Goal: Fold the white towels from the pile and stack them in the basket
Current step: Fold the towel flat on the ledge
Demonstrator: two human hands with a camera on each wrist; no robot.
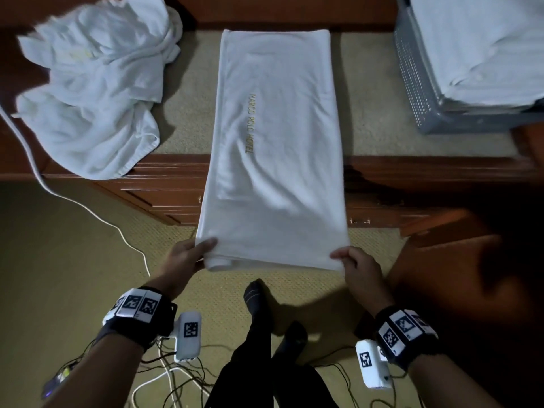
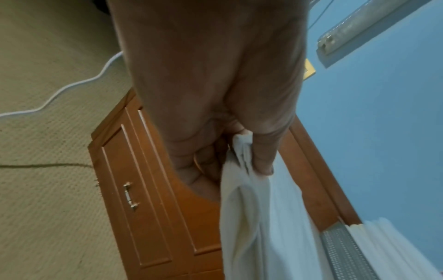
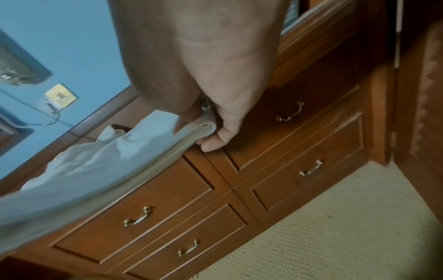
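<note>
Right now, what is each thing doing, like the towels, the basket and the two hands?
Long towel: folded lengthwise, far part flat on the dresser top, near end held up off the edge.
Left hand: pinches the towel's near left corner.
Right hand: pinches the near right corner.
Towel pile: crumpled, unfolded.
Basket: holds stacked folded towels.
Drawers: closed.

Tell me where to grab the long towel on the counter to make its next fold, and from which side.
Grip the towel at its two near corners, coming from the person's side, as the left hand and right hand do now. It lies lengthwise away from the person, its near end overhanging the counter, so those corners are free to pinch and carry toward the far end.
</note>
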